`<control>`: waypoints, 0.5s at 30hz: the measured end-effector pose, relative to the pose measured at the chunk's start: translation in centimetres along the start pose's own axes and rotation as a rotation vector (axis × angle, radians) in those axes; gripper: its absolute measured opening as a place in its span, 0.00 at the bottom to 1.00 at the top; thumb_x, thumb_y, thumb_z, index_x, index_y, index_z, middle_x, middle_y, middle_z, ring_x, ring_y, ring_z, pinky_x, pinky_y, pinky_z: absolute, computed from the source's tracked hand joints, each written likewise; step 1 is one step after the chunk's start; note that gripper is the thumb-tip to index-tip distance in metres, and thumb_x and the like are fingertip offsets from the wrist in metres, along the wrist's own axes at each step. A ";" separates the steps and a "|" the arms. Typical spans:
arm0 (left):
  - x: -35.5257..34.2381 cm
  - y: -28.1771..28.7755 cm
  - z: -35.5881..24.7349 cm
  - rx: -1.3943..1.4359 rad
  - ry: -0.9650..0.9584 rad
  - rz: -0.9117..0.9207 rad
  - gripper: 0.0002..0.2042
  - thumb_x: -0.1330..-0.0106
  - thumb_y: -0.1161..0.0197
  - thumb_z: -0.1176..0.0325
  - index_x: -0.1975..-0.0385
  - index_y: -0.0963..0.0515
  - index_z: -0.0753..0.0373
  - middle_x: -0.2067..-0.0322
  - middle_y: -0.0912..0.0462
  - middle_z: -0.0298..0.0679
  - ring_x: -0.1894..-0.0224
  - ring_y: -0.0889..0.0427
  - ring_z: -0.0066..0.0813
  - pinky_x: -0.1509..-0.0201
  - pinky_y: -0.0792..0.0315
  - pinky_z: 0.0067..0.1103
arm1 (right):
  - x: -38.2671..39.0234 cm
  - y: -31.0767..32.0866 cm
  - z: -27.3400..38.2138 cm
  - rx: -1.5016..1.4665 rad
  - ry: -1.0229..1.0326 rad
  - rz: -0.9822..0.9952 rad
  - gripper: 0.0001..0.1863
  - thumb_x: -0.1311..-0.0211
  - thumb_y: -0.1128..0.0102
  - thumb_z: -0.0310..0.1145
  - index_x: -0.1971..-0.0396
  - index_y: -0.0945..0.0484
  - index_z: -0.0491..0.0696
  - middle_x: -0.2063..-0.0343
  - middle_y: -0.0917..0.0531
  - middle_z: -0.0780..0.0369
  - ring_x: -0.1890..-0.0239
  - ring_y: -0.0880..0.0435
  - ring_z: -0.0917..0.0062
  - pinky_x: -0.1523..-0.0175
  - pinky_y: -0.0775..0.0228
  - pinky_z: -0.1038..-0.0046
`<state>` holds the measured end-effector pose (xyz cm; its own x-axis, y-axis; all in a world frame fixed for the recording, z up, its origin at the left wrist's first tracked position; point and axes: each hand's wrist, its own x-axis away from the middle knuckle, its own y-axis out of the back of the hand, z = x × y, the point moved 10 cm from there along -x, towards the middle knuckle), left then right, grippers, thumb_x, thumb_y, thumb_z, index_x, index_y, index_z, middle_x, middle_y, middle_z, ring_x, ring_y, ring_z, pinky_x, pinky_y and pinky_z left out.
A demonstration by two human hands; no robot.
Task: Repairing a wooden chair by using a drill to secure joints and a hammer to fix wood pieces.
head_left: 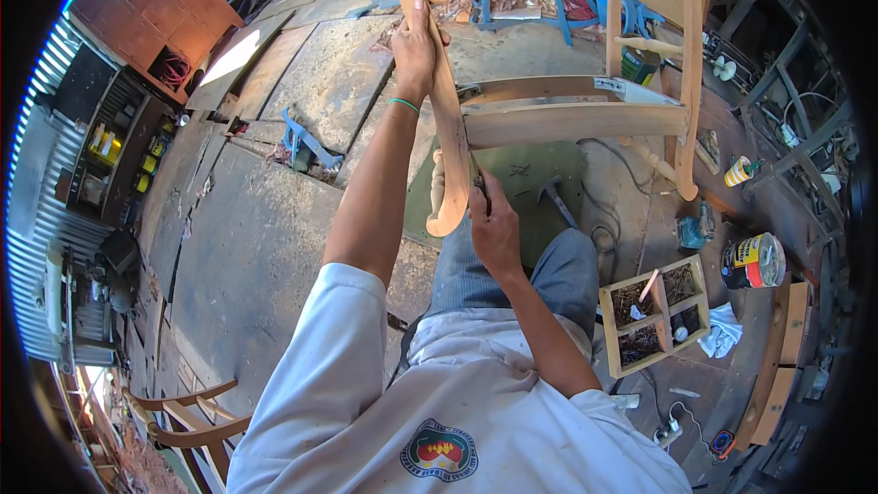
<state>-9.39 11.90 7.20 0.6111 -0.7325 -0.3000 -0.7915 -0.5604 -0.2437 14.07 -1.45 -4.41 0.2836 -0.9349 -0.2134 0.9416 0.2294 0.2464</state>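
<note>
An unfinished wooden chair frame [576,124] lies tipped before me, its long curved side piece [447,110] running up and away from my lap. Around the upper part of that piece, my left hand [416,57] is closed, arm stretched forward. My right hand [495,230] is closed on a small dark tool [479,185] beside the joint of the side piece and the cross rail. Fingers cover most of the tool, so its kind is unclear. A turned spindle [437,185] shows left of the side piece's rounded lower end.
A hammer [558,203] lies on a green mat [540,165] under the frame. To the right are a divided wooden box [606,334] of small hardware, a tub [754,261] and a white cloth [722,331]. Blue scraps [306,142] lie on the floor; a curved chair part [197,434] stands behind left.
</note>
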 end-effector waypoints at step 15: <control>0.6 -0.1 -0.6 -0.068 -0.007 0.009 0.28 0.27 0.54 0.41 0.68 0.24 0.64 0.83 0.24 0.36 0.81 0.27 0.21 0.75 0.32 0.21 | -5.9 10.8 17.3 -0.279 0.347 -0.302 0.21 0.26 0.51 0.38 0.38 0.30 0.46 0.70 0.19 0.57 0.69 0.20 0.73 0.62 0.29 0.68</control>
<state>-8.98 11.31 7.65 0.6039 -0.7350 -0.3084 -0.7956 -0.5791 -0.1779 19.43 1.89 15.82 -0.0083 -0.8370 -0.5472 0.9896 0.0719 -0.1249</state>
